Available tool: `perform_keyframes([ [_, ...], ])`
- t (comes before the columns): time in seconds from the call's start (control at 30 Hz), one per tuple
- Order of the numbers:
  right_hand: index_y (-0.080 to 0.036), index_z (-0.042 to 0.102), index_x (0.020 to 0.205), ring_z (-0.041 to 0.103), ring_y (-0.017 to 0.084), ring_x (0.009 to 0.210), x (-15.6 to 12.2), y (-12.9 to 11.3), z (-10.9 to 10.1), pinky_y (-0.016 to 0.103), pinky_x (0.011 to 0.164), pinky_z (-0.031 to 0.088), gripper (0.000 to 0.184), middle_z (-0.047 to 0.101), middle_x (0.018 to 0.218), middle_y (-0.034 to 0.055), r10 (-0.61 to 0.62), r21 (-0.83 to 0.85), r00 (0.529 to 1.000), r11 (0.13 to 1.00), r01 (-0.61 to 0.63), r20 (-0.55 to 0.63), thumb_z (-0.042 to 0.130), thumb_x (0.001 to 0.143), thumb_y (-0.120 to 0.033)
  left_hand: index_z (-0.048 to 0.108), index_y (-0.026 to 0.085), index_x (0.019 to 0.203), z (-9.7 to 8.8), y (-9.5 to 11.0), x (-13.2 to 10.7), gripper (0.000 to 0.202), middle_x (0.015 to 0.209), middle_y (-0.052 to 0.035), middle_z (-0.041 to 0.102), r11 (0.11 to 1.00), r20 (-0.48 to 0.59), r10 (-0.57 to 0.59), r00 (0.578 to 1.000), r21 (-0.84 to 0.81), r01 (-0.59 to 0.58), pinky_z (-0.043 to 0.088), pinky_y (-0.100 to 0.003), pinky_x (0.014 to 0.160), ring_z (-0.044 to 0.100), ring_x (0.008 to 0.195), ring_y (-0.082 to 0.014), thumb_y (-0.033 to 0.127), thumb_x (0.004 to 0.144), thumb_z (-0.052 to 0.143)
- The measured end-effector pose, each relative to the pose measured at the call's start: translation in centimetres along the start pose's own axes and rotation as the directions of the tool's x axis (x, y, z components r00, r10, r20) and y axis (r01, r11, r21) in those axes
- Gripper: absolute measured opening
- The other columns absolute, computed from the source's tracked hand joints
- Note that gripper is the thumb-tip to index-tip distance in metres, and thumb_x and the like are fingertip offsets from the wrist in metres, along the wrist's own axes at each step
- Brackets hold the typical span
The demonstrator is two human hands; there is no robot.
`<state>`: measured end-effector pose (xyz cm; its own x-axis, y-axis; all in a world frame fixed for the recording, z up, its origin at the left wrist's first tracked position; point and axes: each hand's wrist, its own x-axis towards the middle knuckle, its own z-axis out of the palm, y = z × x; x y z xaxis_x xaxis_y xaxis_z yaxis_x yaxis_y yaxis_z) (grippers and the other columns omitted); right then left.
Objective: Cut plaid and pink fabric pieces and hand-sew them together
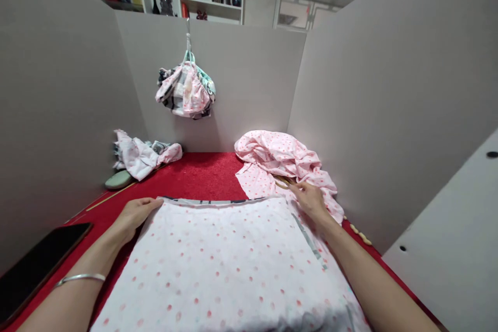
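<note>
White cloth with pink dots lies spread over the near middle of the red-covered desk; near edge cut off by the frame. Along its far edge a strip of dark-and-grey checked fabric shows; how much more of it lies beneath is hidden.

Left hand: grip narrow, pinching the cloth's far left corner. Right hand: fingertips at a gold-coloured looped handle, beyond the far right corner; cannot tell whether the grip holds it. The rest of that tool is not discernible.

Far right: crumpled pink dotted fabric, partly behind the right hand. Far left: scrap heap, pieces overlapping, beside a pale green rounded object, identity unclear. Near left: dark flat device, cut off at the left.
</note>
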<state>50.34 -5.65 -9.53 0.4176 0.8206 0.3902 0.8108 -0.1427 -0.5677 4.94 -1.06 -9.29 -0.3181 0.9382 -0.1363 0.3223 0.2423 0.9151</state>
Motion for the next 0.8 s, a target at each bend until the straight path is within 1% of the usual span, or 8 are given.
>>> perform_keyframes([
  [0.07,-0.018,0.071,0.075,0.063,0.02,0.073,-0.3,-0.2,1.1,0.025,0.064,0.041,0.026,0.072,0.078,0.0062,-0.027,0.014,0.993,1.0,0.025,0.114,0.058,0.071,-0.04,0.063,0.016,0.061,-0.1,0.1,-0.1,0.028,0.05,-0.0024,0.063,0.999,0.063,-0.023,0.998,-0.037,0.026,0.039,-0.023,0.042,0.055,0.046,-0.0166,0.042,0.053,0.071],
  [0.1,-0.018,0.071,0.074,0.063,0.02,0.074,-0.4,-0.3,1.5,0.025,0.064,0.041,0.025,0.072,0.078,0.0059,-0.031,0.013,0.988,0.999,0.03,0.15,0.06,0.069,-0.039,0.063,0.016,0.061,-0.1,0.1,-0.2,0.029,0.05,-0.0021,0.063,0.998,0.079,-0.03,0.996,-0.053,0.034,0.038,-0.023,0.042,0.054,0.045,-0.0162,0.042,0.052,0.072],
  [0.2,-0.018,0.071,0.073,0.063,0.02,0.076,-0.6,-0.2,2.1,0.024,0.064,0.041,0.022,0.071,0.076,0.0046,-0.032,-0.003,0.976,0.999,0.033,0.214,0.058,0.069,-0.035,0.063,0.016,0.065,-0.1,0.1,-0.3,0.028,0.052,-0.0012,0.063,0.997,0.067,-0.015,0.998,-0.078,0.02,0.039,-0.022,0.044,0.054,0.047,-0.0154,0.039,0.051,0.072],
  [0.37,-0.017,0.069,0.07,0.062,0.019,0.075,-0.5,-0.1,2.1,0.024,0.062,0.039,0.027,0.07,0.075,0.0042,0.002,-0.086,0.966,0.996,0.021,0.258,0.049,0.077,-0.033,0.062,0.016,0.067,0.2,-0.3,0.0,0.027,0.052,0.0,0.062,0.995,0.034,0.003,0.999,-0.1,0.0,0.038,-0.022,0.045,0.053,0.047,-0.0141,0.038,0.052,0.071],
  [0.5,-0.016,0.066,0.07,0.062,0.023,0.082,-0.7,-0.9,2.2,0.027,0.062,0.038,0.028,0.07,0.082,0.0089,0.059,-0.218,0.96,0.976,0.002,0.275,0.045,0.08,-0.032,0.059,0.017,0.062,0.3,-0.7,0.1,0.025,0.05,0.0014,0.058,0.994,0.003,0.025,1.0,-0.105,-0.024,0.035,-0.021,0.043,0.05,0.044,-0.0123,0.039,0.054,0.069],
  [0.67,-0.013,0.065,0.084,0.062,0.03,0.091,-1.4,-2.3,2.3,0.033,0.065,0.04,0.03,0.068,0.094,0.0171,0.101,-0.365,0.949,0.931,0.015,0.298,0.039,0.083,-0.028,0.056,0.017,0.058,0.5,-1.0,0.3,0.027,0.045,0.0034,0.054,0.995,-0.027,0.049,0.998,-0.084,-0.051,0.032,-0.021,0.042,0.046,0.041,-0.0105,0.04,0.054,0.069],
  [0.73,-0.013,0.064,0.091,0.062,0.03,0.092,-1.5,-2.7,2.3,0.034,0.067,0.041,0.032,0.068,0.096,0.0179,0.111,-0.394,0.944,0.919,0.021,0.309,0.036,0.084,-0.028,0.055,0.017,0.055,0.7,-1.1,0.4,0.028,0.043,0.0042,0.051,0.996,-0.043,0.054,0.998,-0.074,-0.057,0.03,-0.021,0.041,0.044,0.04,-0.0102,0.041,0.053,0.07],
  [0.8,-0.013,0.063,0.093,0.062,0.03,0.092,-1.5,-2.8,2.3,0.035,0.067,0.042,0.032,0.068,0.096,0.0175,0.118,-0.41,0.938,0.912,0.028,0.326,0.035,0.085,-0.028,0.055,0.017,0.054,0.8,-1.2,0.6,0.029,0.041,0.0047,0.05,0.996,-0.057,0.058,0.997,-0.072,-0.062,0.029,-0.021,0.04,0.042,0.039,-0.0099,0.04,0.052,0.071],
])
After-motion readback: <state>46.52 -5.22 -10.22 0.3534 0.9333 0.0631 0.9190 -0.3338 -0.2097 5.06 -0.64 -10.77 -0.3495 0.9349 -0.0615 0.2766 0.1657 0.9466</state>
